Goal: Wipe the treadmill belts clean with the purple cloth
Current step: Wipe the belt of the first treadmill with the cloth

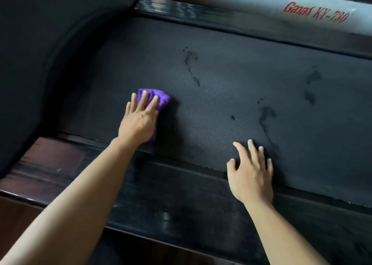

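Housing [50,43] of smooth matte black curves down the left side of the view and closes off that end of the treadmill belt [231,87]. A glossy black strip [181,8] runs along the belt's far edge. Beyond it lies a pale grey far rail [241,0] with red lettering [316,12] that reads roughly "Ganas KY-730". The near rail [181,196] is a dark, dull band with faint scuffs, and both forearms reach across it to the belt. A patch of reddish-brown floor [18,224] shows at lower left.

The belt is dark charcoal with a fine ribbed weave, and its near edge looks slightly ragged. Darker smudges [190,57] mark it at the upper middle, toward the right side, and just beyond the right hand [251,176].

The purple cloth [159,99] is bright and soft, bunched into loose folds. It sits on the left part of the belt, near the housing. The left hand [138,121] lies flat on top of it with straight, slightly spread fingers [144,98] pressing it down. Its grip is wide and not closed around the fabric, which shows past the fingertips and along the hand's right edge. The right hand rests palm down over the belt's near edge with its fingers splayed. Its grip is wide too and holds nothing, and it is well apart from the cloth.
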